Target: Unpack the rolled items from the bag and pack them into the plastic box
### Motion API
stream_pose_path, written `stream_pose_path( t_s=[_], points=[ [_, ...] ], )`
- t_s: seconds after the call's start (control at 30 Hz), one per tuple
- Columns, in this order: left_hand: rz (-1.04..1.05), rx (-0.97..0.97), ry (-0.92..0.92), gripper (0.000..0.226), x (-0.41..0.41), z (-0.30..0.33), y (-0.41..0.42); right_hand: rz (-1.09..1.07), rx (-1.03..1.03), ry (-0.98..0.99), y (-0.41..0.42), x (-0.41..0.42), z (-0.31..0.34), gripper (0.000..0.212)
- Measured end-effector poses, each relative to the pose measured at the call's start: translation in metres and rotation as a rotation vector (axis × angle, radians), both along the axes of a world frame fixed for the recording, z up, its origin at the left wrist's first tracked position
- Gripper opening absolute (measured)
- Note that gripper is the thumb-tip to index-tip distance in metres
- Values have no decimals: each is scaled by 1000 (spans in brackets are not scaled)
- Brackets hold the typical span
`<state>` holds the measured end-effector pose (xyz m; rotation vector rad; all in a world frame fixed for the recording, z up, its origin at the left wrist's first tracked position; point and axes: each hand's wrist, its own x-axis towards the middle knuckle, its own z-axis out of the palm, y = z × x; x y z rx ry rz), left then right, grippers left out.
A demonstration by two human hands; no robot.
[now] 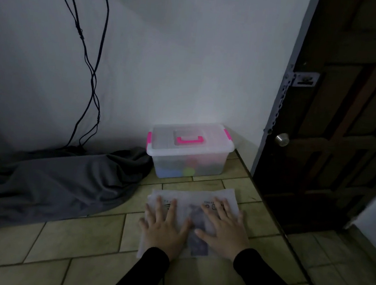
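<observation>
Box [189,150] lid shut, rolls inside; hands [195,231] flat on bag [191,197].

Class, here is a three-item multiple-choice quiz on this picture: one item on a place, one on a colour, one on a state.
1. Where does the clear plastic box stand?
A. by the white wall
B. on the grey cloth
C. against the door

2. What colour are the box's handle and clips?
A. blue
B. pink
C. green

3. How is the flat white printed bag handled?
A. lifted
B. untouched
C. pressed flat

Answers: 1 A, the box sits on tiles at the wall's foot. 2 B, handle and clips are bright pink. 3 C, the left hand and right hand lie open on it.
</observation>
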<state>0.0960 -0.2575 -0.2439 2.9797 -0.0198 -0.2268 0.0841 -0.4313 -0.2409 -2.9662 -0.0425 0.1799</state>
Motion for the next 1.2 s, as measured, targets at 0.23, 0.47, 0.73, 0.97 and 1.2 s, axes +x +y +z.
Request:
stream_pose_path(
  t_s=[0.23, 0.47, 0.73, 0.97, 1.2],
  points=[
    [64, -3, -4, 77, 5, 7, -7, 30, -6, 16, -4, 12, 1, 106],
    [62, 43, 7, 78, 4, 11, -9, 27, -35, 8, -3, 13, -1, 104],
    [102, 54, 33, 78, -1, 20, -12, 33, -38, 59, -4, 12, 4, 80],
    [246, -96, 55, 86, -7, 34, 4, 61, 364, 103, -16, 8, 24, 60],
    [285, -453, -40, 77, -36, 34, 80, 92, 922, -350, -53, -35, 152, 23]
  ],
)
